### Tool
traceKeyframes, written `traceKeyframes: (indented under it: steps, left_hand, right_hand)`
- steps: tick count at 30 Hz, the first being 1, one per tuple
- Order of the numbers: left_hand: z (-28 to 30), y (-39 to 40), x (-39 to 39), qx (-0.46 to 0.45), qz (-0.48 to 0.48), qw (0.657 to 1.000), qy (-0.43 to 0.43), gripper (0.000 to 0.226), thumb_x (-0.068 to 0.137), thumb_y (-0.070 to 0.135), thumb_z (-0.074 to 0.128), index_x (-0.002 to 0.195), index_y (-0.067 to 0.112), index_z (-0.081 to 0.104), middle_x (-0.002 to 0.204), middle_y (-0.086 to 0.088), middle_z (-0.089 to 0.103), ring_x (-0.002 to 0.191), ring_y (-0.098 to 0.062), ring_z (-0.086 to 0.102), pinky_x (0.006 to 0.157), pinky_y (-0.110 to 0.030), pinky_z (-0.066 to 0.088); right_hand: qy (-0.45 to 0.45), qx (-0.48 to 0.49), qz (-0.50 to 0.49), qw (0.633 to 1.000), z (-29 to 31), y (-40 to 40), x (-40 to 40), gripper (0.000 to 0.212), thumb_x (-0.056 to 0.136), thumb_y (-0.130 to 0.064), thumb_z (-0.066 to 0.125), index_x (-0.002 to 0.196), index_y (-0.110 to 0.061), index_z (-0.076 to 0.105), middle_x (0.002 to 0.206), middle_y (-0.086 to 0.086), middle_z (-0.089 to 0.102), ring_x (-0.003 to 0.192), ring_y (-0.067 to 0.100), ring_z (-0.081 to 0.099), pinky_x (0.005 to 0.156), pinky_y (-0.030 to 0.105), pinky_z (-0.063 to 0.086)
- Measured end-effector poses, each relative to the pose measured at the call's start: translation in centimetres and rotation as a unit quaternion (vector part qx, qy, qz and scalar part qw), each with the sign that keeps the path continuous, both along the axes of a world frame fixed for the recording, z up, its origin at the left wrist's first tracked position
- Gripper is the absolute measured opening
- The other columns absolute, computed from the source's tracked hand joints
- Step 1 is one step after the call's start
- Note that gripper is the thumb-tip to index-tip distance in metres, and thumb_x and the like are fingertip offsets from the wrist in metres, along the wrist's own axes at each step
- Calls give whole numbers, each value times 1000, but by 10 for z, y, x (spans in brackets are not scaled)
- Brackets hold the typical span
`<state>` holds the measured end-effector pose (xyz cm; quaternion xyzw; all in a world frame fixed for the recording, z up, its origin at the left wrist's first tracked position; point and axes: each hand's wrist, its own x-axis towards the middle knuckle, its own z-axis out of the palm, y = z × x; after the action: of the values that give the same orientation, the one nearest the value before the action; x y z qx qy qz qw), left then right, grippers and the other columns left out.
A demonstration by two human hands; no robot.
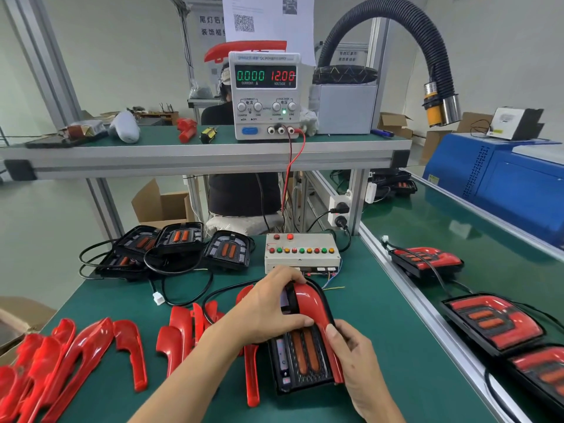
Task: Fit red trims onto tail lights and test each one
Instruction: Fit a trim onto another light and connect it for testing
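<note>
Pressing red trim (308, 303) onto tail light (300, 358) (both hands (271, 303) gripping).

We note glossy red trims (91, 346) on green mat (381, 331); black tail light (300, 361) with orange bars; supply display (265, 76) green and red digits; blue machine (500, 184)

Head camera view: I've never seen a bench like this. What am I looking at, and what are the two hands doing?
One camera, worn on the worker's head, looks down at a green bench. The left hand and right hand press a red trim onto a black tail light. Loose red trims lie to the left, untrimmed lights behind, finished lights to the right. The button box and the power supply, reading 12.00 volts, look meant for testing.
</note>
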<state>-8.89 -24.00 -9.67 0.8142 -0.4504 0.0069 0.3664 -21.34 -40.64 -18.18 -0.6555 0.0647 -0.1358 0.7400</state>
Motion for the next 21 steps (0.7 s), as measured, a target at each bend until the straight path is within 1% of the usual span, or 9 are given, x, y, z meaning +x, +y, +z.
traceKeyframes:
  steps: [3,6,9,12,13,18,21]
  left_hand:
    - [2,-1,1,24,-3,1000,5,54,78,47,80,122,32,51,119,19,51,112,0,51,96,-16,41]
    - [2,-2,1,36,-4,999,18,51,81,45,78,121,34,48,118,20,48,112,-1,49,97,-19,42]
    - [1,-1,2,36,-3,999,34,50,83,43,78,120,35,46,119,19,47,113,-1,49,98,-19,42]
    - [1,0,2,32,-1,999,42,50,83,41,79,121,32,47,119,16,48,113,-1,49,97,-18,42]
    - [1,0,2,29,-2,999,43,50,84,40,79,122,31,47,120,16,48,113,-1,49,97,-17,41]
    - [-1,0,0,21,-7,999,40,50,85,38,79,122,34,47,122,13,48,117,-2,48,102,-18,39]
    - [-3,0,0,15,-1,999,47,49,85,40,78,122,36,47,123,13,49,118,-2,49,103,-22,40]
  right_hand:
    - [2,-1,5,1000,0,0,-1,57,78,-68,74,112,-22,75,103,16,77,96,35,75,83,43,62]
    - [-2,-2,5,1000,1,-1,-1,57,82,-67,70,114,-21,74,105,17,76,98,35,74,82,40,61]
    - [-11,-9,14,1000,-1,-3,-2,55,92,-64,60,121,-19,71,109,17,75,102,37,72,87,45,60]
    - [-6,-10,21,1000,-2,-4,-1,54,91,-64,62,124,-21,70,113,16,75,105,36,72,90,45,60]
    - [-6,-13,22,1000,-2,-4,0,55,92,-65,61,125,-22,69,113,15,75,106,35,72,91,47,59]
    - [-14,-25,24,999,-8,-6,1,58,102,-64,42,131,-21,67,116,14,74,109,34,70,95,52,56]
    - [-16,-23,16,999,-8,-6,2,58,100,-63,44,127,-19,69,114,14,74,107,36,70,96,60,54]
